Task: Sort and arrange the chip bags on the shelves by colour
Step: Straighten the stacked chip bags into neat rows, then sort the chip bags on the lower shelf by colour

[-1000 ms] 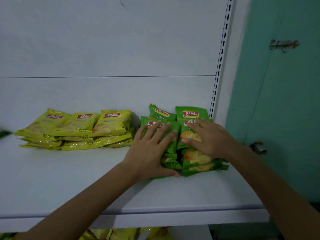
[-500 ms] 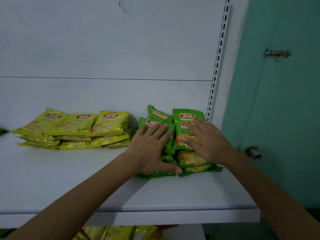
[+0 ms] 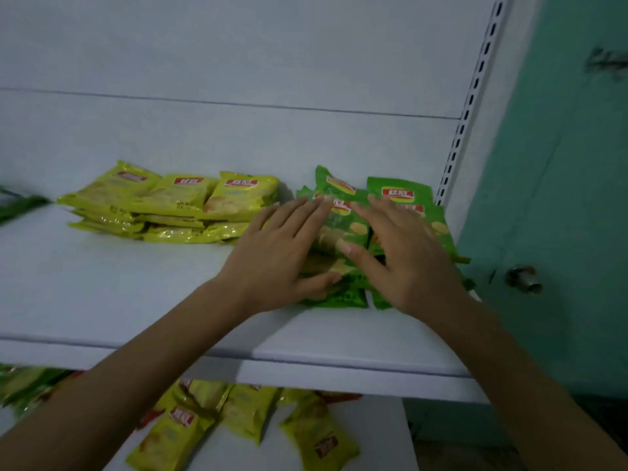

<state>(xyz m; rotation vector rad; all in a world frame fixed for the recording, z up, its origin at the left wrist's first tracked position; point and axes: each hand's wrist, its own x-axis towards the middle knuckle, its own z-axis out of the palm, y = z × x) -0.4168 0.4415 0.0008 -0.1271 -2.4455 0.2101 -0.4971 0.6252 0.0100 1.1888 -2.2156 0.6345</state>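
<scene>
Widest first: a white shelf (image 3: 136,300) running left to right, backed by a plain white panel (image 3: 238,56), closed off on the right by a slotted upright (image 3: 475,83), with a teal door (image 3: 571,198) beyond. Plenty of bare board along the near edge and at near left, so good room to slide stock without pushing anything over the front lip.

On to the stock. At far left-centre, yellow chip bags (image 3: 176,205), laid flat in overlapping layers, evidently grouped as one colour block. Just right of them, green chip bags (image 3: 397,192), piled in two columns hard against the right end, close to the upright. Very little slack on that side. Foil corners poking out toward the door, likely to slip off if nudged further right.

Below, a lower shelf (image 3: 380,436) with loose yellow bags (image 3: 176,433) scattered about, not yet sorted.

Now the hands. Left hand (image 3: 282,253) spread flat, fingers straight, pressing the left green column, thumb laid along the pile's near edge. Right hand (image 3: 404,256) splayed flat over the right column, pinching nothing. Squaring and flattening a puffy pile, by the look of it, for a tidy colour block.

Smallest: a round door knob (image 3: 523,278), just right of the pile.
</scene>
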